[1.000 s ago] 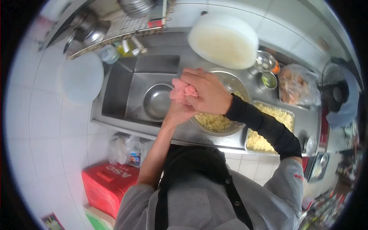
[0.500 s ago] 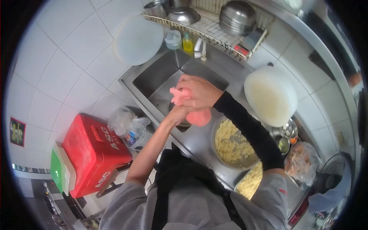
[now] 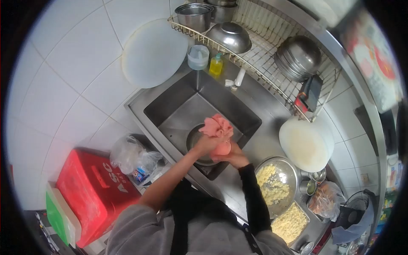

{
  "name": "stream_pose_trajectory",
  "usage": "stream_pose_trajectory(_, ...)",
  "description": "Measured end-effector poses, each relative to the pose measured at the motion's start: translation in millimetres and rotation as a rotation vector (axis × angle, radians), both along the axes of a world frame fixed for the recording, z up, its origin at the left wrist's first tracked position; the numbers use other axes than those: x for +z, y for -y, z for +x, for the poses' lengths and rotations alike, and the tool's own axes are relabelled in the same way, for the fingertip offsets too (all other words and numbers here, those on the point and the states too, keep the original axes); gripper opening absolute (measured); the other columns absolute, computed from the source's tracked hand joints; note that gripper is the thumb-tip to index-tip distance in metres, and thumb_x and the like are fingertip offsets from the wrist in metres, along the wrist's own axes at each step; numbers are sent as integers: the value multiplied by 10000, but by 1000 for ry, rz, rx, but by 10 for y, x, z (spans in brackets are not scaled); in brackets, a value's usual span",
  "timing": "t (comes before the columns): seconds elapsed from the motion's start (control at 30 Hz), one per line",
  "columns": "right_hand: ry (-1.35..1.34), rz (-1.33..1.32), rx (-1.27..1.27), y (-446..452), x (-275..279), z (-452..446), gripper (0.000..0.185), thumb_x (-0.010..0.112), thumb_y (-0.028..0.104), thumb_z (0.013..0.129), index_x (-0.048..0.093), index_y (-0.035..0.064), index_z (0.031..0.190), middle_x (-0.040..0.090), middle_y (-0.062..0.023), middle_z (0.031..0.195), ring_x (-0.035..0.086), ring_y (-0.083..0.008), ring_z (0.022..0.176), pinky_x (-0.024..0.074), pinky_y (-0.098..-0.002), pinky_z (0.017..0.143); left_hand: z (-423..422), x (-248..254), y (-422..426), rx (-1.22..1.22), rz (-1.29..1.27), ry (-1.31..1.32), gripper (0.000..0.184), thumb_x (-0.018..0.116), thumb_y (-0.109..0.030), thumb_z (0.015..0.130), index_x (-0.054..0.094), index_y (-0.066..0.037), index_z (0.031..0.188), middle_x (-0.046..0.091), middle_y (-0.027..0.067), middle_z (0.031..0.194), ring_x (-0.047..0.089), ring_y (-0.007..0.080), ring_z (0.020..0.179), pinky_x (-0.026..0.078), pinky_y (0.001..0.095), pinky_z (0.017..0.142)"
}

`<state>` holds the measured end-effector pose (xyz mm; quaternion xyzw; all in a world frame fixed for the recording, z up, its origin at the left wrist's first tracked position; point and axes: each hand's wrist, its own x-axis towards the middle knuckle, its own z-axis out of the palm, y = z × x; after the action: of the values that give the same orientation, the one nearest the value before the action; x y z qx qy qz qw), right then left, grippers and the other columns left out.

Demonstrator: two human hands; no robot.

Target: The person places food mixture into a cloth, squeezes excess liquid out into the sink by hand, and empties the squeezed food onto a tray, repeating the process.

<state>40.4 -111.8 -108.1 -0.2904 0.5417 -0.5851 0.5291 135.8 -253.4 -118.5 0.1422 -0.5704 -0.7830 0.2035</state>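
A crumpled pink cloth (image 3: 217, 126) is bunched between my two hands, above the near part of the steel sink (image 3: 170, 104). My left hand (image 3: 206, 145) is closed on its near left side. From below and to the right, my right hand (image 3: 234, 158) holds the lower part of the cloth, its fingers partly hidden. Beneath the hands a round metal pan (image 3: 191, 138) sits in the sink, mostly covered by my hands and the cloth.
Right of the sink stand a steel bowl of yellow crumbly food (image 3: 293, 180) and a tray of similar food (image 3: 293, 224). A wire rack (image 3: 263, 59) with metal bowls hangs behind the tap (image 3: 240, 77). A red box (image 3: 91, 187) stands at left.
My hands have moved lower and nearer, and the cloth is bunched differently between them. My right hand has shifted from over the cloth to its lower right. The camera view has shifted.
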Motion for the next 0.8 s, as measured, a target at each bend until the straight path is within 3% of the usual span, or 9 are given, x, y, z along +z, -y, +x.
stream_pose_trajectory(0.07,-30,46,-139,144,-107,89,784,861,-29,695,487,27,1382,632,-54,1258,629,-182,1118,548,-306,917,-157,-194,140,-5,-191,101,318,729,-171,949,612,-57,1222,666,23,1188,624,98,1053,526,290,887)
stream_pose_trajectory(0.13,-64,60,-260,224,-207,170,760,888,32,696,502,7,1350,622,-52,1273,606,-167,1159,520,-303,952,-335,-298,169,96,-311,-24,244,730,-209,929,632,-63,1097,652,46,1073,627,178,954,510,338,796)
stream_pose_trajectory(0.17,-208,67,-351,260,-371,192,668,893,120,701,568,4,1272,687,-83,1181,661,-191,1080,529,-323,935,-347,-335,178,105,-379,7,224,719,-208,923,625,-57,1059,633,63,1023,613,205,928,503,356,784)
stream_pose_trajectory(0.27,-540,283,-502,331,-693,214,634,873,130,679,599,0,1236,718,-117,1110,687,-209,1014,555,-361,835,-444,-533,178,150,-520,26,192,710,-200,900,633,-64,1011,622,82,982,605,263,910,496,390,761)
stream_pose_trajectory(0.37,-723,377,-613,473,-892,211,743,950,307,593,607,-12,1170,730,-230,1009,716,-389,980,573,-439,818,-604,-644,298,249,-679,-38,168,701,-211,901,655,-82,997,636,80,976,616,300,897,500,406,744)
stream_pose_trajectory(0.5,-932,542,-650,708,-1093,264,567,875,349,703,573,12,1045,721,-244,888,701,-453,851,571,-507,708,-716,-968,363,353,-850,8,178,676,-265,921,674,-110,1009,642,97,941,636,326,869,513,422,742)
stream_pose_trajectory(0.57,-947,582,-629,792,-1222,318,562,855,352,727,545,17,1053,715,-250,865,703,-452,827,567,-515,693,-793,-1428,372,359,-789,249,185,664,-285,928,677,-122,1014,644,97,957,640,321,907,521,417,758)
stream_pose_trajectory(0.7,-974,707,-613,915,-1190,339,613,834,355,751,496,16,1135,711,-242,843,696,-462,792,565,-524,683,-850,-1031,492,207,-354,529,217,647,-323,942,663,-139,1057,636,94,1025,636,303,995,534,394,764)
stream_pose_trajectory(0.8,-916,542,-683,881,-1394,247,753,874,346,708,448,3,1225,706,-242,910,707,-436,847,568,-512,714,-982,-1419,503,335,-470,291,116,673,-121,926,630,-63,1017,580,28,932,598,135,788,501,296,599)
